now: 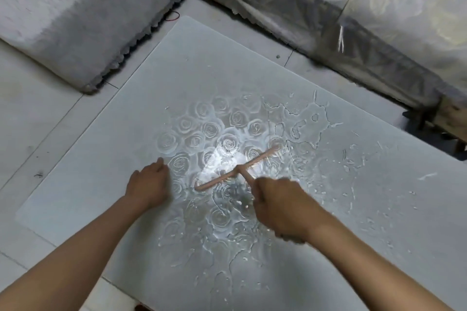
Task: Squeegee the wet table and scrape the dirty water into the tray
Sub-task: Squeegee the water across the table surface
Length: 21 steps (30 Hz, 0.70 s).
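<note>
Wet pale glass tabletop [202, 58], grey fabric sofa [63, 20] crowding the upper left. Right hand [280, 207] grips the pink T-shaped squeegee [219, 178] mid-frame; left hand [149, 184] rests loose-fingered just left of it.

The squeegee [233, 170] lies on the table [113, 149] between the hands, puddles [307, 121] beyond it to the right.
</note>
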Tool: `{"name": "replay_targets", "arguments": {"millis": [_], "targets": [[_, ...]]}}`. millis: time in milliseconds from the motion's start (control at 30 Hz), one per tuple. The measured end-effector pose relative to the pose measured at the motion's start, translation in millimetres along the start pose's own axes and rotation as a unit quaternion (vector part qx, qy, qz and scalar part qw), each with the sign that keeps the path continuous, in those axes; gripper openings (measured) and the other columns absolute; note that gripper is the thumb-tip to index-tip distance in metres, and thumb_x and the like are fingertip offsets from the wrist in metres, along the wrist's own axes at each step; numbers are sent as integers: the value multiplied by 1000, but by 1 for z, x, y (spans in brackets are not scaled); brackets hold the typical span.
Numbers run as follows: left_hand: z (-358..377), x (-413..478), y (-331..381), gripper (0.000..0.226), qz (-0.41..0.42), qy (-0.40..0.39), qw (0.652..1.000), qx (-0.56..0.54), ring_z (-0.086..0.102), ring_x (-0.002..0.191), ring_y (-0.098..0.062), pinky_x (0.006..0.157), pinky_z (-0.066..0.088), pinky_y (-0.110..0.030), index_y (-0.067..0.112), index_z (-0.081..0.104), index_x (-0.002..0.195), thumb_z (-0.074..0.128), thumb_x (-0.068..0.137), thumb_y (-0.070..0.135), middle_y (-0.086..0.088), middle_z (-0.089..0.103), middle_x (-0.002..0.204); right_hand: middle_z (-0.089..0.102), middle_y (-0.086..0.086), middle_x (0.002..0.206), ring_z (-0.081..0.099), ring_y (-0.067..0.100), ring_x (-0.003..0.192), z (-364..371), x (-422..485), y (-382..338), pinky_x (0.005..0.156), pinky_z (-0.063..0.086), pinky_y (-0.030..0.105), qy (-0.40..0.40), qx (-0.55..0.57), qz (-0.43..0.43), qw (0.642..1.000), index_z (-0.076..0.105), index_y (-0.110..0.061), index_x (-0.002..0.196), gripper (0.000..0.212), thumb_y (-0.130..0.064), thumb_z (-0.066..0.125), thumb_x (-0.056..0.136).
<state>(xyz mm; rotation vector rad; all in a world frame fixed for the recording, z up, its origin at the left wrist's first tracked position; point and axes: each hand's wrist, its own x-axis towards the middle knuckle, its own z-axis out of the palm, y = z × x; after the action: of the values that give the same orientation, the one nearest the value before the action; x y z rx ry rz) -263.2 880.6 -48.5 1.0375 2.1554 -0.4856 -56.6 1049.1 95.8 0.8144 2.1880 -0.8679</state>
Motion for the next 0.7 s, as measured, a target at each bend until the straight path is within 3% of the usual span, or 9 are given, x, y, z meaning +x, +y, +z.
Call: {"name": "replay_targets", "arguments": {"millis": [100,167,267,367,467,533,600,667,700], "targets": [[-5,3,-2,59,5,-13,1000,15,37,136,-25,111,30,-43,10,29,145,43,88,17,-6,8,161,61,4,82,59,15,57,-40,30,-9,37,39,20,54,32,-26,998,44,-23,132,38,-18,45,94],[-5,2,-2,62,8,-16,999,29,37,135,-25,110,32,-43,10,26,147,44,89,19,-7,8,161,63,13,97,65,28,73,-65,60,-13,47,45,27,101,55,-9,993,44,-20,133,41,-15,45,92],[-2,1,-2,64,20,-8,998,52,33,137,-25,109,33,-41,9,21,148,43,89,20,-8,6,160,62,17,87,68,34,70,-78,85,-10,57,55,39,123,96,38,987,46,-12,131,41,-9,40,90],[1,1,-6,64,37,1,997,71,34,136,-26,105,34,-40,9,23,147,43,88,18,-9,8,160,61,14,88,64,30,66,-50,79,-3,62,57,42,120,134,68,981,45,-10,128,33,-12,41,95],[-1,6,-15,56,67,34,994,85,39,132,-25,101,35,-37,12,33,141,42,86,14,-8,15,159,62,8,81,58,23,59,-6,50,-1,58,52,38,109,129,80,983,48,-14,108,15,-21,41,97],[-3,8,-22,52,92,49,991,88,43,129,-24,99,36,-35,13,37,139,42,87,11,-7,23,157,63,7,77,60,23,53,12,26,-6,53,53,35,98,137,90,982,50,-18,101,14,-26,40,97],[-6,8,-29,46,111,61,989,75,54,117,-28,93,42,-34,9,50,131,48,85,8,-14,43,144,63,5,71,61,22,45,17,9,-15,41,47,26,75,168,105,977,54,-19,102,20,-31,39,97],[-12,12,-32,27,160,97,982,12,68,81,-34,74,55,-39,1,70,100,61,75,2,-21,69,102,63,4,67,60,21,40,5,5,-26,37,45,26,73,221,113,966,59,-22,106,23,-35,42,97],[-21,16,-35,20,180,126,975,-22,69,71,-33,67,57,-39,1,73,89,61,74,5,-19,71,85,63,2,65,59,20,38,-8,8,-32,36,45,27,92,243,115,959,61,-26,107,22,-37,45,97]]}}
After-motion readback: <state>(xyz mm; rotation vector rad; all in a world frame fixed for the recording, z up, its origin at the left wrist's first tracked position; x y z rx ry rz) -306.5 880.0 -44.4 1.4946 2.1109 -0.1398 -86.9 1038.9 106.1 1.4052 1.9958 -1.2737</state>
